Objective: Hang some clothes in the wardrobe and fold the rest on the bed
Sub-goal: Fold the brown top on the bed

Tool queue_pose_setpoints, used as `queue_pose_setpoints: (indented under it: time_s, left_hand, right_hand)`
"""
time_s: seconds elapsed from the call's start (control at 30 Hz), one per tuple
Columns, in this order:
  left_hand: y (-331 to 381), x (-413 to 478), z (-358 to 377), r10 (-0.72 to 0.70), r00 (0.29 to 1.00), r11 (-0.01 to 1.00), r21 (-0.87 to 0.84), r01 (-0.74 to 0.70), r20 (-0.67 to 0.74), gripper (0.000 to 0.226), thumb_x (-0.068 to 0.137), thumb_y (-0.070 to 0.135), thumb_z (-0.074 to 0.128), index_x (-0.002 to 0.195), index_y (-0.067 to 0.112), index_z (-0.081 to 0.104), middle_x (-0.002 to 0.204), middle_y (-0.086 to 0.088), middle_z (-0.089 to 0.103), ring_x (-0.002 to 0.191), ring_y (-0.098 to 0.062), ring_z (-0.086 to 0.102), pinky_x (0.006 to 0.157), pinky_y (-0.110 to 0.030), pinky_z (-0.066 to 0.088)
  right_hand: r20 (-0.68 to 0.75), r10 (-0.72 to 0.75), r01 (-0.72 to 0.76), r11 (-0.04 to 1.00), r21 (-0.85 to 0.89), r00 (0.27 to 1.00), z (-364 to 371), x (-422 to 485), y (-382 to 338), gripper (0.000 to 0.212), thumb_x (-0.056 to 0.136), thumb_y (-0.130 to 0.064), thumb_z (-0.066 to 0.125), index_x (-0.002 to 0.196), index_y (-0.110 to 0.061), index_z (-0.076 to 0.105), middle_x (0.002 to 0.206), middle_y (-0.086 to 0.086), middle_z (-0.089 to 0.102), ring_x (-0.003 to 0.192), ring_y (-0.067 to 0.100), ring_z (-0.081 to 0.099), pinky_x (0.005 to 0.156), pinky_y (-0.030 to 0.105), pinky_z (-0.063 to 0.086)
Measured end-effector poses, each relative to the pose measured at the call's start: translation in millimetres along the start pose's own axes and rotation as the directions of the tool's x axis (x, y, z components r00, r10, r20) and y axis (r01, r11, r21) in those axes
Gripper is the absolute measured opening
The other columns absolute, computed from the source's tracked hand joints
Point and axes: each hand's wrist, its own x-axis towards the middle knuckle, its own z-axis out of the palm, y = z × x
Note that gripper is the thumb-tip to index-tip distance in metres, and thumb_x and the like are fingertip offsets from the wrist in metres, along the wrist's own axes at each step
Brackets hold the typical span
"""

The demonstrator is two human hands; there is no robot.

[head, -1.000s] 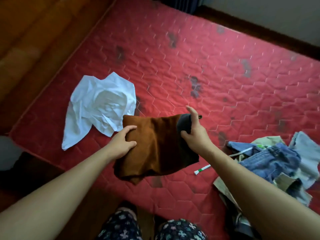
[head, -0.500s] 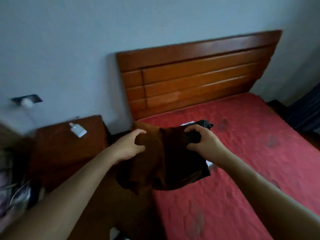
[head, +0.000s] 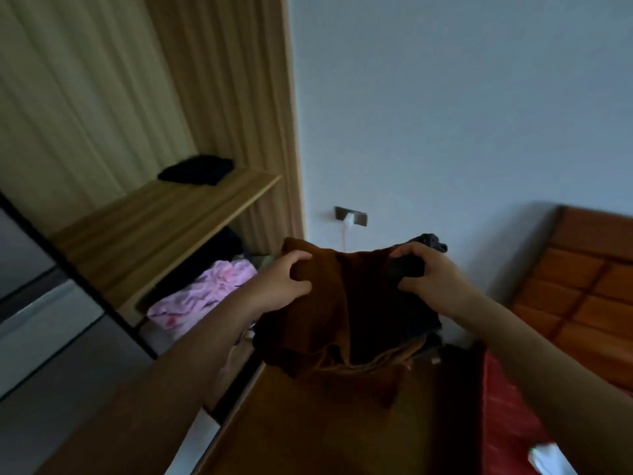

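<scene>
- The view has swung from the bed, past the headboard (head: 582,286), to the open wardrobe (head: 219,97), which now fills the left of the picture. The red mattress (head: 507,406) is only a strip at lower right.
- The brown garment (head: 329,303) is held up in the air in front of the person, between the wardrobe and the wall, above the bedside cabinet (head: 325,423). The grip is unchanged.
- The left hand (head: 284,286) pinches the garment's upper left edge with curled fingers and thumb. The right hand (head: 428,275) has its fingers curled round the upper right edge, along with a dark grey part (head: 407,265) bunched there.
- I take this to mean the piece is headed for the wardrobe and not for folding on the bed. No hanger or rail is in view.
- The wardrobe shelf (head: 164,214) carries a black folded garment (head: 197,169) at the back, with bare board in front of it.
- The space below the shelf is crowded by a pink garment (head: 202,289).
- Edges to mind are the shelf's front lip, the wardrobe's side panel by the wall, and the dark-framed sliding door (head: 51,320) at left.
</scene>
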Motion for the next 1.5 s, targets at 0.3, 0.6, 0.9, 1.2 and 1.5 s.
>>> queue_pose_setpoints:
  time_s: [0.3,0.6,0.9,1.2,1.5]
  left_hand:
    - [-76.0,56.5,-129.5,-0.174,0.967,0.975,-0.171,0.142,-0.185,0.057,0.089,0.026,0.067,0.138,0.047,0.048,0.116,0.013,0.055,0.103,-0.008,0.062,0.085,-0.028,0.057]
    - [-110.2,175.2,-193.7,-0.281,0.912,0.955,-0.183,0.234,-0.298,0.054,0.092,0.018,0.063,0.137,0.043,0.048,0.122,0.009,0.056,0.101,-0.012,0.065,0.081,-0.029,0.06]
    - [-129.1,281.4,-274.9,-0.31,0.864,0.951,-0.153,0.27,-0.397,0.048,0.096,0.014,0.058,0.133,0.044,0.049,0.115,0.015,0.055,0.1,-0.013,0.064,0.088,-0.036,0.059]
    - [-187.9,392.9,-379.5,-0.313,0.843,0.941,-0.02,0.339,-0.437,0.042,0.095,0.006,0.049,0.114,0.041,0.063,0.125,0.013,0.048,0.097,0.0,0.053,0.078,-0.021,0.05]
    - [-260.3,535.0,-487.7,-0.349,0.843,0.912,0.056,0.405,-0.41,0.044,0.09,-0.002,0.052,0.109,0.036,0.064,0.148,-0.002,0.044,0.11,-0.016,0.052,0.074,-0.023,0.05]
  right_hand:
    - [0.171,-0.132,0.129,0.991,0.03,0.976,88.6,160.7,-94.5,0.045,0.08,-0.001,0.067,0.111,-0.033,0.062,0.1,-0.007,0.063,0.091,0.012,0.063,0.067,0.023,0.051]
    - [0.258,-0.199,0.178,0.979,0.102,0.946,136.6,335.7,-104.5,0.046,0.078,-0.003,0.069,0.111,-0.033,0.063,0.103,-0.004,0.064,0.093,0.018,0.064,0.072,0.029,0.051]
    - [0.277,-0.223,0.179,0.968,0.175,0.934,166.8,481.6,-136.2,0.046,0.079,0.0,0.068,0.111,-0.033,0.064,0.102,-0.001,0.064,0.084,0.018,0.066,0.071,0.037,0.06]
    - [0.272,-0.249,0.207,0.963,0.172,0.93,237.6,603.5,-167.7,0.042,0.085,-0.003,0.067,0.109,-0.036,0.058,0.114,0.007,0.055,0.084,0.024,0.064,0.062,0.038,0.058]
    - [0.234,-0.177,0.163,0.983,0.079,0.956,328.9,724.8,-206.0,0.037,0.09,-0.006,0.059,0.115,-0.033,0.052,0.124,0.013,0.05,0.088,0.027,0.064,0.066,0.042,0.06]
